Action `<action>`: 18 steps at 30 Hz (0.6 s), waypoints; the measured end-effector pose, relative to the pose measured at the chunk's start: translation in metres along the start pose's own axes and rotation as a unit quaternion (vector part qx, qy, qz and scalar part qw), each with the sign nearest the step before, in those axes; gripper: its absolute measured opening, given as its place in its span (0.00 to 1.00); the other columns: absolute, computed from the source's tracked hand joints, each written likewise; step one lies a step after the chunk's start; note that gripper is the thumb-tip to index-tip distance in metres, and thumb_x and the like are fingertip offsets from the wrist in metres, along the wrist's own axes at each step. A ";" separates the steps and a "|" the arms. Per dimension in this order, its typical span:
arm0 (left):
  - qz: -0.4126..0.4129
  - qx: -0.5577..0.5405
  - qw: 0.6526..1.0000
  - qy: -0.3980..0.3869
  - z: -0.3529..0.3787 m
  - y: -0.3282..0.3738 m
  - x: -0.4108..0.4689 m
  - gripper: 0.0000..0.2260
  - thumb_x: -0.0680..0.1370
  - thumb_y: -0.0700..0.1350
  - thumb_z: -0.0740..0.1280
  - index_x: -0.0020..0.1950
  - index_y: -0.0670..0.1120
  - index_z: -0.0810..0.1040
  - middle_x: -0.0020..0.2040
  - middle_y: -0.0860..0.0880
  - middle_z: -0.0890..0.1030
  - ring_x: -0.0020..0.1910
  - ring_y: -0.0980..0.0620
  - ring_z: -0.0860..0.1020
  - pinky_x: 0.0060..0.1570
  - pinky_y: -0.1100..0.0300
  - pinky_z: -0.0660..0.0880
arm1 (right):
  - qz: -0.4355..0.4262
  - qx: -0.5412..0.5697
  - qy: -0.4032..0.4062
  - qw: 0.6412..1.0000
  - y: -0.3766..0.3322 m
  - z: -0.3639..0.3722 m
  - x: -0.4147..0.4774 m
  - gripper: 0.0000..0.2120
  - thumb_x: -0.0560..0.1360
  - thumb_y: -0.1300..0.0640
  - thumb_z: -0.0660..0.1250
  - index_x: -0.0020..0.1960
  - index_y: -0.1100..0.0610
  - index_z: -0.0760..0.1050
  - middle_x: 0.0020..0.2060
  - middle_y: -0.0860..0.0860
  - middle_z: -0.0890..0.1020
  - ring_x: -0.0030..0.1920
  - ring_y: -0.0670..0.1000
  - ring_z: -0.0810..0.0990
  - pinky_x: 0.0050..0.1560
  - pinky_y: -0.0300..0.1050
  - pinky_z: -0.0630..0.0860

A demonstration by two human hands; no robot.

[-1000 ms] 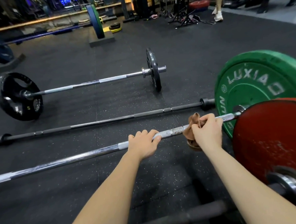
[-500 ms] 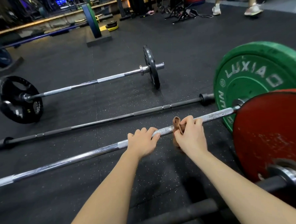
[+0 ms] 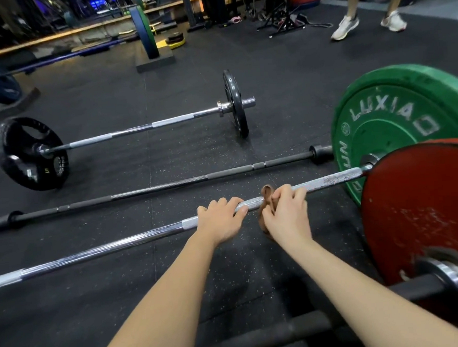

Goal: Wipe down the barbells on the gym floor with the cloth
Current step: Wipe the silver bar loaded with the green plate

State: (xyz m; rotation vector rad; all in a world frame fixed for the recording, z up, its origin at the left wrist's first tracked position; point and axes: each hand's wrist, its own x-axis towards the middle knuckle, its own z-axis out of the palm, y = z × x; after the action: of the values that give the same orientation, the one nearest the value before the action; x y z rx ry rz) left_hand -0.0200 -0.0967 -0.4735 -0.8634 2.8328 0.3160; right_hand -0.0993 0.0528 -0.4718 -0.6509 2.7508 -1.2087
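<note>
Two hands on barbell (image 3: 107, 248): left hand (image 3: 219, 221) grips it, right hand (image 3: 287, 216) clamps brown cloth (image 3: 266, 194) around it.

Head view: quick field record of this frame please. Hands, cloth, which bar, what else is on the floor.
left hand: grips the chrome barbell, fingers curled over it
right hand: holds the brown cloth against the same bar, close beside the left hand
bar's right end: green plate
beyond: bare black bar, then barbell with black plates
nearest: red plate
background: a person's legs, white shoes
</note>
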 end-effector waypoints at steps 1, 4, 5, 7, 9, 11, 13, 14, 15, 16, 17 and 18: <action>0.000 0.001 1.000 -0.001 0.000 0.000 0.000 0.18 0.85 0.61 0.47 0.69 0.60 0.69 0.63 0.50 0.75 0.64 0.45 0.71 0.65 0.44 0.62 | -0.005 0.009 -0.008 1.000 -0.001 0.002 -0.001 0.11 0.77 0.59 0.69 0.53 0.54 0.66 0.56 0.53 0.65 0.55 0.60 0.71 0.52 0.51 0.69; 0.000 0.004 1.000 -0.003 -0.001 0.000 0.000 0.19 0.85 0.61 0.47 0.70 0.60 0.69 0.64 0.50 0.75 0.65 0.45 0.71 0.64 0.44 0.62 | -0.005 -0.002 0.014 1.000 0.006 -0.007 0.009 0.12 0.75 0.58 0.70 0.52 0.53 0.66 0.53 0.51 0.64 0.54 0.60 0.72 0.49 0.51 0.68; -0.001 0.002 1.000 -0.003 0.000 0.000 0.000 0.19 0.85 0.61 0.47 0.70 0.60 0.69 0.64 0.50 0.75 0.65 0.45 0.71 0.65 0.44 0.62 | 0.007 -0.015 0.037 0.999 0.011 -0.013 0.015 0.13 0.75 0.57 0.70 0.52 0.53 0.66 0.53 0.52 0.65 0.54 0.61 0.72 0.48 0.50 0.67; 0.000 -0.002 1.000 -0.003 0.000 0.000 0.001 0.19 0.85 0.61 0.47 0.70 0.59 0.69 0.63 0.50 0.76 0.65 0.45 0.71 0.65 0.44 0.62 | 0.044 -0.035 0.087 0.995 0.023 -0.027 0.028 0.14 0.76 0.55 0.71 0.53 0.55 0.68 0.56 0.56 0.67 0.54 0.63 0.73 0.47 0.50 0.66; 0.000 -0.002 1.000 -0.003 0.001 0.000 0.001 0.19 0.85 0.61 0.47 0.70 0.59 0.69 0.63 0.50 0.75 0.65 0.45 0.70 0.65 0.44 0.61 | 0.068 -0.044 0.115 0.990 0.033 -0.035 0.036 0.14 0.76 0.55 0.71 0.55 0.58 0.68 0.59 0.61 0.68 0.56 0.65 0.73 0.48 0.52 0.66; 0.000 -0.001 1.000 -0.005 0.001 0.000 0.001 0.19 0.85 0.61 0.47 0.70 0.59 0.68 0.64 0.50 0.75 0.65 0.45 0.70 0.65 0.44 0.61 | 0.075 -0.043 0.116 0.989 0.035 -0.034 0.036 0.14 0.76 0.56 0.71 0.55 0.58 0.68 0.60 0.62 0.68 0.57 0.66 0.72 0.50 0.54 0.67; 0.000 0.001 1.000 -0.005 0.001 0.000 0.001 0.19 0.85 0.61 0.47 0.71 0.59 0.68 0.64 0.50 0.75 0.66 0.45 0.70 0.66 0.45 0.61 | 0.058 -0.044 0.108 0.992 0.029 -0.027 0.029 0.15 0.75 0.58 0.71 0.55 0.58 0.68 0.60 0.62 0.68 0.56 0.66 0.72 0.51 0.55 0.69; 0.001 0.001 1.000 -0.004 0.001 0.000 0.001 0.19 0.85 0.61 0.47 0.71 0.59 0.68 0.65 0.50 0.75 0.66 0.45 0.70 0.66 0.44 0.61 | 0.041 -0.047 0.098 0.993 0.025 -0.021 0.024 0.15 0.75 0.59 0.71 0.56 0.59 0.68 0.59 0.62 0.68 0.55 0.66 0.71 0.52 0.56 0.70; 0.001 0.001 1.000 -0.003 0.000 0.000 0.001 0.19 0.85 0.61 0.47 0.71 0.59 0.68 0.65 0.50 0.75 0.67 0.45 0.70 0.66 0.44 0.61 | 0.025 -0.048 0.086 0.995 0.020 -0.015 0.018 0.15 0.74 0.59 0.71 0.56 0.59 0.68 0.58 0.61 0.68 0.54 0.65 0.71 0.53 0.57 0.70; 0.002 -0.002 1.000 0.000 0.000 0.000 0.001 0.19 0.85 0.61 0.47 0.72 0.60 0.68 0.66 0.50 0.74 0.67 0.45 0.69 0.66 0.44 0.60 | 0.010 -0.043 0.071 0.996 0.016 -0.008 0.011 0.15 0.74 0.59 0.71 0.56 0.58 0.68 0.58 0.60 0.68 0.53 0.65 0.71 0.52 0.57 0.70; 0.001 -0.007 1.000 0.005 0.000 0.000 0.001 0.19 0.85 0.61 0.48 0.73 0.60 0.67 0.67 0.50 0.74 0.68 0.45 0.69 0.66 0.45 0.60 | -0.001 -0.033 0.056 0.998 0.011 -0.002 0.006 0.15 0.74 0.58 0.71 0.56 0.57 0.68 0.57 0.59 0.68 0.53 0.63 0.70 0.52 0.56 0.70; 0.001 -0.016 1.000 0.012 0.000 0.000 0.000 0.20 0.85 0.60 0.49 0.74 0.59 0.66 0.68 0.50 0.74 0.69 0.46 0.69 0.67 0.45 0.60 | -0.006 -0.021 0.044 0.999 0.008 0.002 0.003 0.14 0.75 0.57 0.70 0.55 0.56 0.68 0.57 0.57 0.67 0.52 0.62 0.69 0.51 0.54 0.69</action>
State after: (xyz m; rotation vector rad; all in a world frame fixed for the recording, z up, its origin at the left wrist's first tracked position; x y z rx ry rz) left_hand -0.0202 -0.0970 -0.4733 -0.8751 2.8583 0.3558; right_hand -0.1043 0.0552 -0.4781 -0.6345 2.8556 -1.2126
